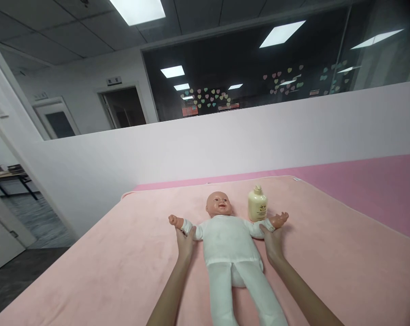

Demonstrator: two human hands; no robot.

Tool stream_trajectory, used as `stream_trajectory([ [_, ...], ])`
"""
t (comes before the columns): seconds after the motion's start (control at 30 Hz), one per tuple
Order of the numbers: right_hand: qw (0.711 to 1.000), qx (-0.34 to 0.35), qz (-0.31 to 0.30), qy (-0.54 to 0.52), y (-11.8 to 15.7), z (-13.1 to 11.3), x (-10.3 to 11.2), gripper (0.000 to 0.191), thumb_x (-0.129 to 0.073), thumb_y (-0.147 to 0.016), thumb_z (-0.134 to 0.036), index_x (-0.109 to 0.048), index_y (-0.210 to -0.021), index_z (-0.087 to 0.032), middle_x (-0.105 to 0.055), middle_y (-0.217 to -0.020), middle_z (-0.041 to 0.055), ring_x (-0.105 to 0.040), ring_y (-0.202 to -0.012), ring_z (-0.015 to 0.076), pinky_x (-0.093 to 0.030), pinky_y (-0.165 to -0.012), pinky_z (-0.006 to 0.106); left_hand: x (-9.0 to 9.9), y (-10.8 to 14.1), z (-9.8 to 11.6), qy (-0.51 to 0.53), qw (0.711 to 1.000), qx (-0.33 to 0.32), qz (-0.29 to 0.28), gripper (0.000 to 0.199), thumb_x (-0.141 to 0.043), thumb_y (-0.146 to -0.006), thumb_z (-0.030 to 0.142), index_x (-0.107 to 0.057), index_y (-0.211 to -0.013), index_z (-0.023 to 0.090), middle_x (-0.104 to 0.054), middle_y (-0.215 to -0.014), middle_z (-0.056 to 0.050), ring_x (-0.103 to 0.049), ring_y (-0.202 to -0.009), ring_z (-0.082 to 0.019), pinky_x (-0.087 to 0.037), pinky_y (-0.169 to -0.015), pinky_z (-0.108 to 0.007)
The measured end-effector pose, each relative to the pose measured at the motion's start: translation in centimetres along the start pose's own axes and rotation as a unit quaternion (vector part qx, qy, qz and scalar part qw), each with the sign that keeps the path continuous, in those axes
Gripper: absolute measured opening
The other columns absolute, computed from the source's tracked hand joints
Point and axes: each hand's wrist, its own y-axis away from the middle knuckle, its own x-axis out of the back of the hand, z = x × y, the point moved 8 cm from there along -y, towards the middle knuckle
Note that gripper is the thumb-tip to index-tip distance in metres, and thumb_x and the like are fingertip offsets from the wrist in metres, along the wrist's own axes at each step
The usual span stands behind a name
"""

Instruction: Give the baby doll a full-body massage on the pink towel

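Observation:
A baby doll [228,237] in a white long-sleeved top and white trousers lies on its back, head toward the wall, both arms spread out. My left hand [185,242] is closed round the doll's sleeved forearm on the left, thumb on top. On the right, my right hand [273,242] grips the other forearm near the wrist, its fingers mostly hidden beneath. A pale yellow pump bottle [258,204] stands just behind that arm, beside the doll's head.
A peach blanket [116,262] covers the surface, with a pink strip [371,185] behind and to the right. Beyond rises a low white wall [198,149] topped by dark glass. At far left, a doorway shows a desk [11,175].

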Motion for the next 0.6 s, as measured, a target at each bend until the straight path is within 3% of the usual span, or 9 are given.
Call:
stream_trajectory([
  [0.27,0.998,0.038,-0.01,0.043,-0.7,0.9,0.5,0.096,-0.059,-0.067,-0.034,-0.004,-0.146,-0.025,-0.018,-0.15,0.0099,-0.031,-0.133,0.0252,-0.033,-0.106,0.042,0.8,0.1,-0.5,0.045,0.999,0.022,0.001,0.057,-0.071,-0.062,0.026,-0.042,-0.111,0.02,-0.054,-0.1,-0.005,-0.054,-0.095,-0.019,-0.045,-0.082,-0.03],
  [0.4,1.0,0.012,-0.011,0.021,-0.9,1.4,0.6,0.098,-0.061,-0.066,-0.033,-0.005,-0.145,-0.027,-0.02,-0.149,0.0093,-0.031,-0.133,0.0243,-0.032,-0.107,0.043,0.9,-0.1,-1.4,0.085,0.995,0.061,-0.005,0.06,-0.072,-0.06,0.02,-0.042,-0.113,0.02,-0.055,-0.1,-0.005,-0.056,-0.093,-0.018,-0.046,-0.082,-0.031],
  [0.6,1.0,-0.012,-0.012,-0.01,-1.0,1.8,0.6,0.099,-0.063,-0.063,-0.031,-0.008,-0.145,-0.028,-0.022,-0.149,0.0082,-0.034,-0.132,0.0234,-0.033,-0.106,0.042,0.7,0.0,-1.5,0.103,0.992,0.07,-0.014,0.059,-0.073,-0.062,0.021,-0.044,-0.113,0.022,-0.055,-0.099,-0.004,-0.057,-0.094,-0.017,-0.046,-0.085,-0.032],
])
